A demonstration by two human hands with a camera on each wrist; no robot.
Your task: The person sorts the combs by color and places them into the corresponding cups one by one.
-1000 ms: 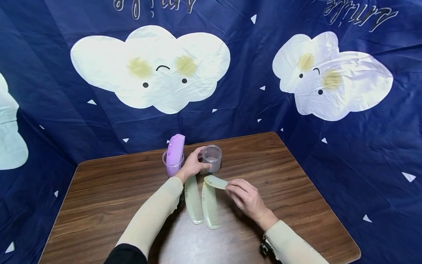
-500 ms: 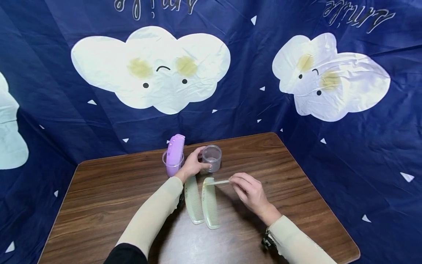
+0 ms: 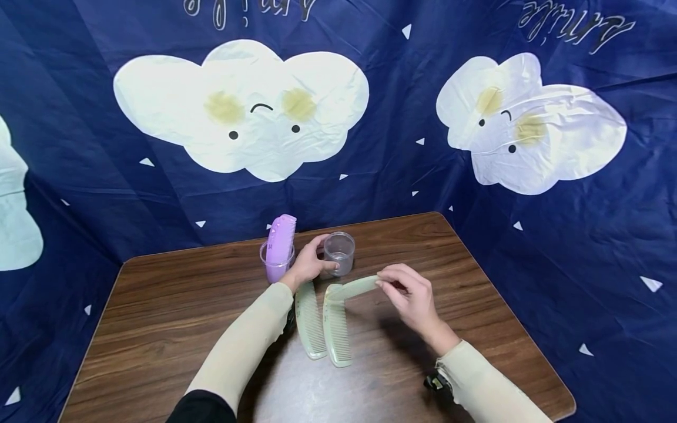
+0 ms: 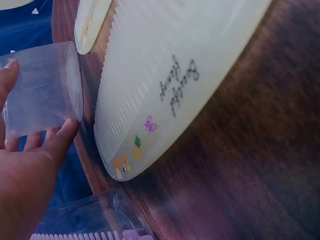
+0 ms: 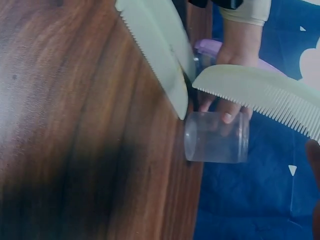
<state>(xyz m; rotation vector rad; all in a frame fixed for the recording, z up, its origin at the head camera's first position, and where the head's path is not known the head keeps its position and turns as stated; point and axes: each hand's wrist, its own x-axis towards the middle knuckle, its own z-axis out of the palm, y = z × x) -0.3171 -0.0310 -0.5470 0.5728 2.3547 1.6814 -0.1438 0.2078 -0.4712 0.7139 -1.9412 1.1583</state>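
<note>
My left hand grips an empty clear plastic cup near the back of the wooden table; its thumb and fingers wrap the cup in the left wrist view. My right hand pinches one end of a pale green comb, lifted off the table with its far end by the cup. The held comb shows its teeth in the right wrist view. Two more pale green combs lie flat side by side in front of the cup.
A second clear cup at the left holds an upright purple comb. A dark blue cloth with white clouds hangs behind and around the table. Bare wood lies at the left and the right.
My right hand has raised and turned the green comb from lying near the table to held up, and has shifted slightly right. The left hand and cup have stayed put.
</note>
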